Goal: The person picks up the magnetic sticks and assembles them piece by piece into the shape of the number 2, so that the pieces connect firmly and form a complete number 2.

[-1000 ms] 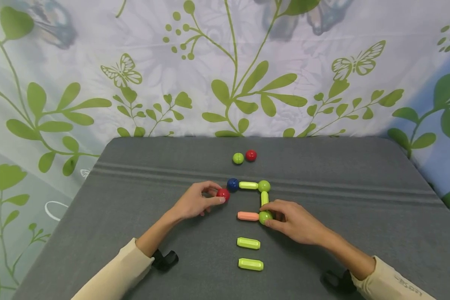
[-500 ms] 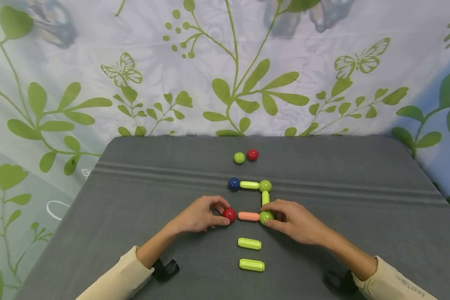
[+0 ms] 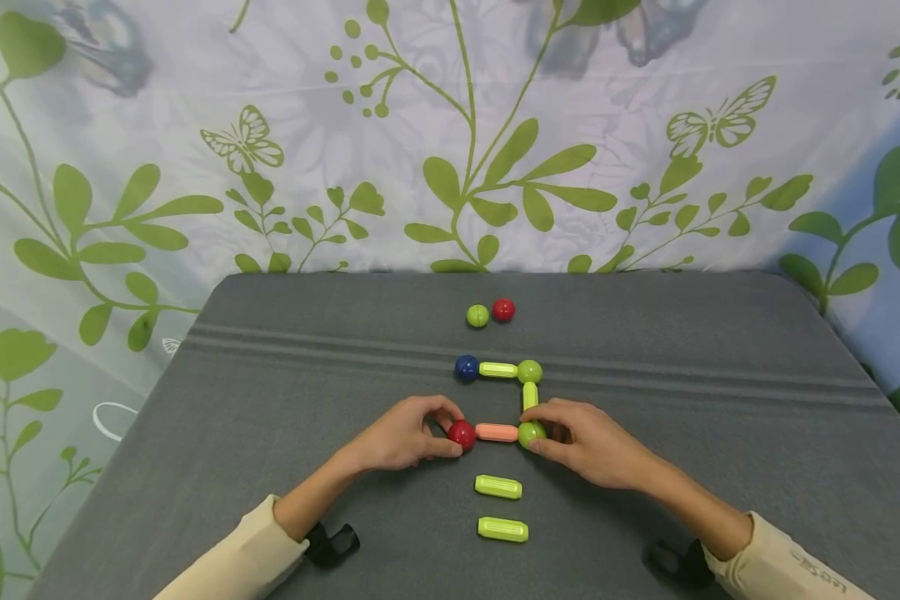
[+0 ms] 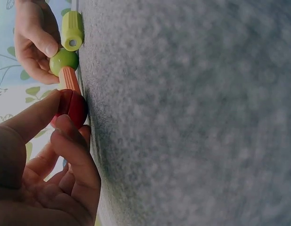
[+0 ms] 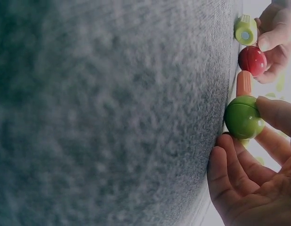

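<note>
My left hand pinches the red ball against the orange bar, my right hand its green ball, two lime bars seemingly linked, leaving loose bars and, toward the table's far edge, loose balls.

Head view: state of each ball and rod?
Near red ball: in left hand
Near green ball: in right hand
Orange rod: between held balls
Side rod: between green balls
Corner green ball: not held
Top rod: not held
Blue ball: touching top rod
Two lower rods: loose
Far green ball: loose
Far red ball: loose
</note>
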Demonstrator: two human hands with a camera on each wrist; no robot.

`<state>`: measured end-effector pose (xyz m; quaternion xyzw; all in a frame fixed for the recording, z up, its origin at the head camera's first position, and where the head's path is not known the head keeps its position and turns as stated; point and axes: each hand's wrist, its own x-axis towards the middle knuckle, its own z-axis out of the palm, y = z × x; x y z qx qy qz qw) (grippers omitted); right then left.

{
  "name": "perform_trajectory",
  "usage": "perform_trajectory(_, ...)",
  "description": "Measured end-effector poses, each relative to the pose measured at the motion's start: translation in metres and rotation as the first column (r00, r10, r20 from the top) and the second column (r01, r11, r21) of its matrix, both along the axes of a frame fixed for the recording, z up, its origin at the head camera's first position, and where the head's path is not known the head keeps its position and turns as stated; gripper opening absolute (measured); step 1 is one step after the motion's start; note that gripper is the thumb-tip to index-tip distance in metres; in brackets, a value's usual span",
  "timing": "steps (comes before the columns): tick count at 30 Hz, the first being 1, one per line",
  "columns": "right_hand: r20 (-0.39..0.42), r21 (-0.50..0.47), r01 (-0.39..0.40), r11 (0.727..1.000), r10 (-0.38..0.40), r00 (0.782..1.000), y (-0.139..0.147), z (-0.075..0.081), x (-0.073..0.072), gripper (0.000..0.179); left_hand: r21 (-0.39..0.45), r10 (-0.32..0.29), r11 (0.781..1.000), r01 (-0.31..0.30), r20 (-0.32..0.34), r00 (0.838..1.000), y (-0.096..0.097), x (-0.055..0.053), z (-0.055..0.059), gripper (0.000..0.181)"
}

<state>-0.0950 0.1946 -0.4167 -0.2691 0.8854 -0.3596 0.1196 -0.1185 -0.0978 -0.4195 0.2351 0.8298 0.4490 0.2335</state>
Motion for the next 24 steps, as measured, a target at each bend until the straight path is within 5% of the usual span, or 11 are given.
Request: perform_trajectory(24, 0.016, -0.012, -0.004, 1.000, 0.004, 1.000, 0.0019, -0.0002, 0.0003, 0.028, 0.033, 0.025, 0.999, -0.024, -0.028, 0.999, 0.0005, -0.0005, -0.0024, 0.035)
